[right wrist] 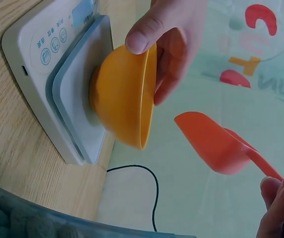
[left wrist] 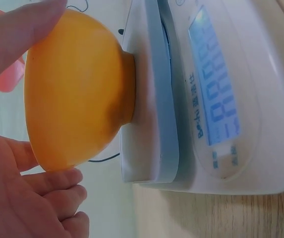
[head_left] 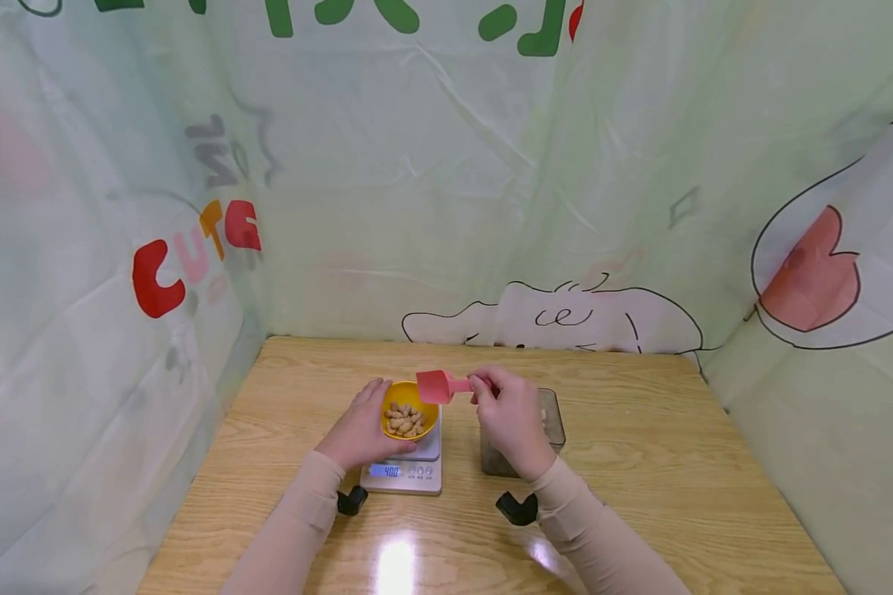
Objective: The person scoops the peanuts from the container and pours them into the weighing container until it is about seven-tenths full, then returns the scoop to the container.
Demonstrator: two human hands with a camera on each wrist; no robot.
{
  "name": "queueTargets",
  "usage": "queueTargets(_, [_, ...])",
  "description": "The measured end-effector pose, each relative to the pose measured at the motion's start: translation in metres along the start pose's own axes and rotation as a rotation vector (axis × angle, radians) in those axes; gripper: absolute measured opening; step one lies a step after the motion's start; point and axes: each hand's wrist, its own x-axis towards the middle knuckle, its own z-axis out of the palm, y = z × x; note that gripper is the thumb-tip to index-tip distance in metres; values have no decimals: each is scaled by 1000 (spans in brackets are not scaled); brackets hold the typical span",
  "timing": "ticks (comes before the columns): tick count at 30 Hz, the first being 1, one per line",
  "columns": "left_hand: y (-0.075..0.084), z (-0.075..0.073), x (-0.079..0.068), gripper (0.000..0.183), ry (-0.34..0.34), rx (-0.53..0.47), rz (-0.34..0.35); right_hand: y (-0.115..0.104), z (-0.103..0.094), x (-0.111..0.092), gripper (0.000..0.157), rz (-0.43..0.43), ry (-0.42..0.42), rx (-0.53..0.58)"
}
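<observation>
A yellow bowl (right wrist: 119, 94) with peanuts (head_left: 404, 420) in it stands on the plate of a white kitchen scale (head_left: 405, 486). My left hand (head_left: 363, 428) holds the bowl by its rim, thumb on one side and fingers on the other. Between the thumb and fingers of my right hand (head_left: 512, 420) is the handle of a pink scoop (head_left: 435, 387). The scoop's blade hangs just above the bowl's right edge, apart from it, and no peanuts show in it. The scale's lit display (left wrist: 215, 82) seems to read 40.0 in the head view.
Partly beneath my right hand is a grey see-through container (head_left: 497, 463) with more peanuts inside. Wood-grain tabletop (head_left: 640, 463) surrounds everything. A printed curtain (head_left: 387, 207) encloses the back and sides. A thin dark cable (right wrist: 156, 191) shows behind the scale.
</observation>
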Motion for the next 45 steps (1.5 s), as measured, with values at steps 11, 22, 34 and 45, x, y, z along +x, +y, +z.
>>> queueTargets(11, [2, 0, 0, 119, 33, 26, 28, 6, -1, 3, 14, 248, -81, 178])
queueTargets(22, [11, -2, 6, 124, 59, 55, 84, 15, -18, 6, 24, 521, -99, 486])
queueTargets(34, [48, -5, 6, 125, 32, 69, 145, 37, -55, -4, 26, 542, -5, 556])
queueTargets(45, [82, 9, 12, 120, -25, 55, 255, 56, -94, -14, 20, 570, 154, 573])
